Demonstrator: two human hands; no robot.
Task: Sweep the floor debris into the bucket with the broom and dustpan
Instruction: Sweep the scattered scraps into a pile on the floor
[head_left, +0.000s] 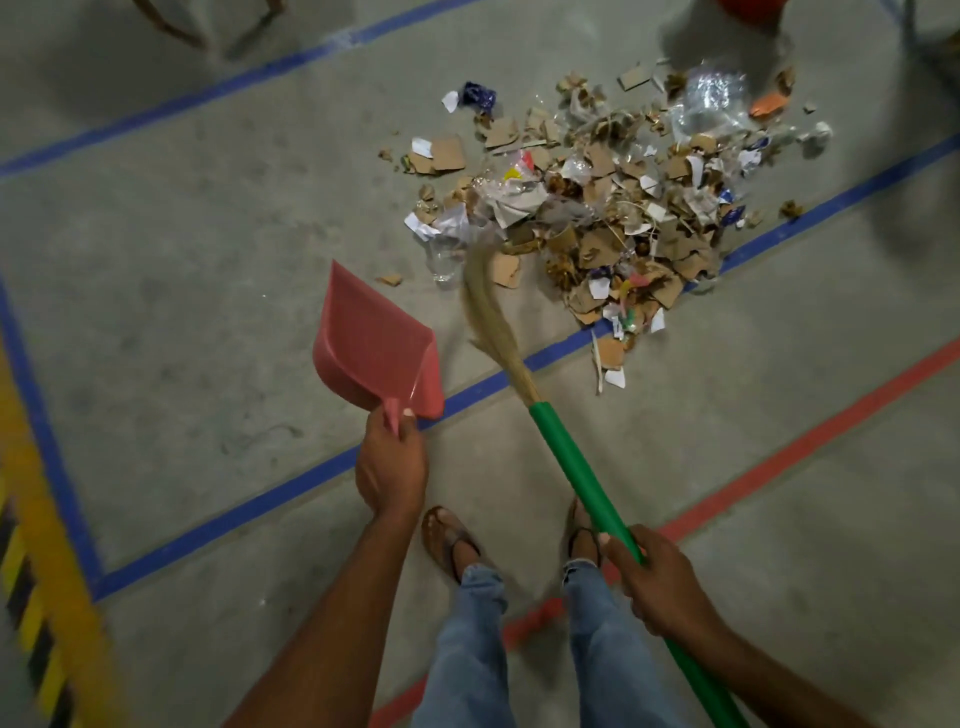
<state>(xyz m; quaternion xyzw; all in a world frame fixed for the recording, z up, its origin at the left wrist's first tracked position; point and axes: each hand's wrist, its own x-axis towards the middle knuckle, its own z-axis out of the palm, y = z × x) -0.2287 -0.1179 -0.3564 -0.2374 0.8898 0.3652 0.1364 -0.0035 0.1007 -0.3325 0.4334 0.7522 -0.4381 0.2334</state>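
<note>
Left hand (390, 462): fingers clenched round the pink dustpan (371, 343) handle, pan just left of the bristles. Right hand (660, 582): fingers wrapped round the green broom (571, 467) handle, bristles touching the debris pile (613, 208) on the floor (182, 260). Red bucket (750, 8) sits beyond the pile.

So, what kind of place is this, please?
Probably a warehouse or workshop: a bare concrete floor marked with blue tape lines, a red line, and yellow-black hazard striping along the left edge.
</note>
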